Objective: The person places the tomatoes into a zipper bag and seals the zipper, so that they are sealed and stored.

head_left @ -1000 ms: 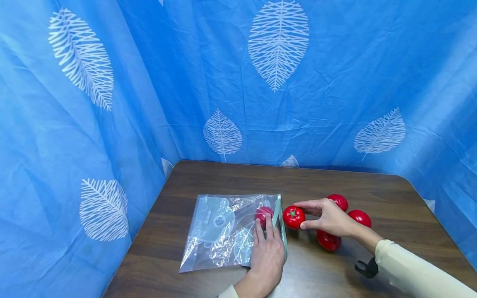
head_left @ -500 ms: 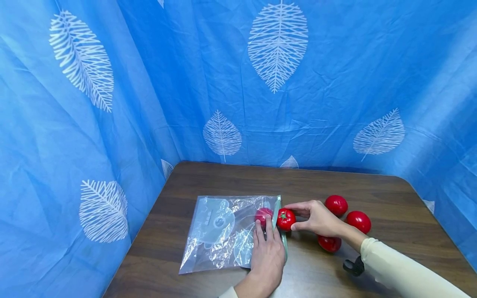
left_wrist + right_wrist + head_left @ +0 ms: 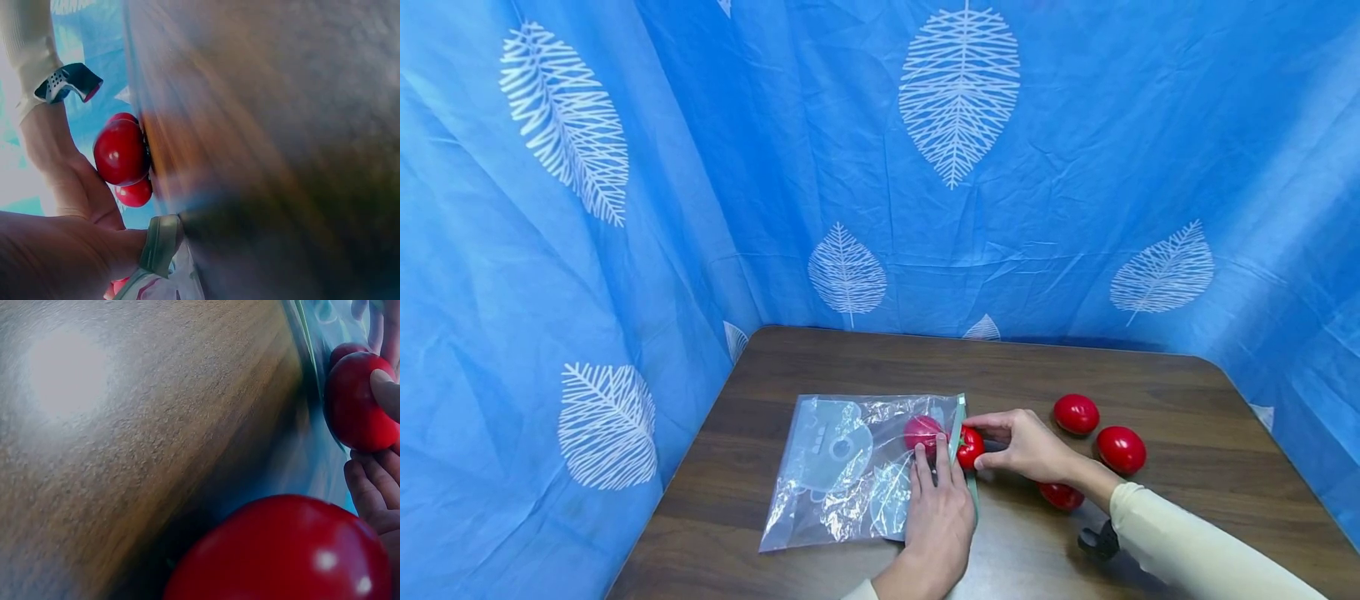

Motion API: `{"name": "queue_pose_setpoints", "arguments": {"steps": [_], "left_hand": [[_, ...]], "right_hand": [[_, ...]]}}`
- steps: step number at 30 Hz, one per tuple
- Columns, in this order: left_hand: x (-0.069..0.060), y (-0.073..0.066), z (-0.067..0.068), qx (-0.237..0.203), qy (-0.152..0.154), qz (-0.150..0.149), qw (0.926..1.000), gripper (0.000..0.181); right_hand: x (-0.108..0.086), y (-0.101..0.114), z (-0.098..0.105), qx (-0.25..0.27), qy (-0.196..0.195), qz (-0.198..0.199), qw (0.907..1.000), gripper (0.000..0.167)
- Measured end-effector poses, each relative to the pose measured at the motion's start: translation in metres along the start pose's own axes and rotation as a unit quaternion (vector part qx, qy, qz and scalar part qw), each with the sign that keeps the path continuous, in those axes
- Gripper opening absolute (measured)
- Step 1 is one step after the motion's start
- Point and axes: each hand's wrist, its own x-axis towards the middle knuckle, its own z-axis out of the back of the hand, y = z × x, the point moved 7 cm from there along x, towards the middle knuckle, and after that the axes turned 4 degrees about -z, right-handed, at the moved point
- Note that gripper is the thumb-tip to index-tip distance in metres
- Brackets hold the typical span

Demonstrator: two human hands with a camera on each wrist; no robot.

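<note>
A clear zip bag [image 3: 842,517] with pale prints lies flat, its green-edged mouth facing right. Inside it, close to the mouth, is one tomato [image 3: 922,432]. The left hand [image 3: 937,521] lies on the bag by the mouth, fingers extended, fingertips near that tomato. Between thumb and fingers, the right hand [image 3: 1030,450] holds another tomato [image 3: 969,448] at the mouth, partly behind the green edge. The right wrist view shows this held tomato [image 3: 356,403] with the thumb on it.
Three more tomatoes rest right of the bag: one at the back [image 3: 1077,414], one farther right [image 3: 1122,450] and one partly under the right forearm [image 3: 1062,496]. Blue leaf-print curtains [image 3: 760,150] stand behind and left of the brown table [image 3: 865,351].
The right hand has moved left with its tomato, from beside the bag to its mouth. The tomato inside has shifted slightly left. The left hand has stayed nearly still.
</note>
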Motion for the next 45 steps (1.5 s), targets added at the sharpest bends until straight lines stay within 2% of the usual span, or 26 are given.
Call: {"name": "queue_pose_setpoints", "arguments": {"steps": [9,17,25,31,37,45], "left_hand": [[-0.002,0.0,0.003,0.015,-0.036,0.006,0.9992,0.044],[0.001,0.0,0.0,-0.005,0.011,-0.002,0.9999,0.055],[0.001,0.002,-0.002,-0.009,0.024,-0.008,0.9996,0.072],[0.001,0.0,0.0,0.001,0.009,-0.003,1.0,0.051],[-0.002,-0.002,0.001,0.016,-0.002,0.001,0.9999,0.052],[-0.002,-0.004,0.003,0.028,-0.025,0.003,0.9993,0.045]], "right_hand": [[0.007,0.003,-0.01,0.003,0.0,-0.011,0.9999,0.063],[0.0,0.001,-0.002,-0.017,0.004,-0.018,0.9997,0.066],[-0.002,0.0,0.001,-0.027,0.001,-0.005,0.9996,0.059],[0.002,0.001,-0.003,-0.031,-0.002,-0.014,0.9994,0.058],[0.006,0.003,-0.009,-0.03,-0.001,-0.015,0.9994,0.057],[0.011,0.013,-0.014,-0.04,-0.017,0.013,0.999,0.053]]}}
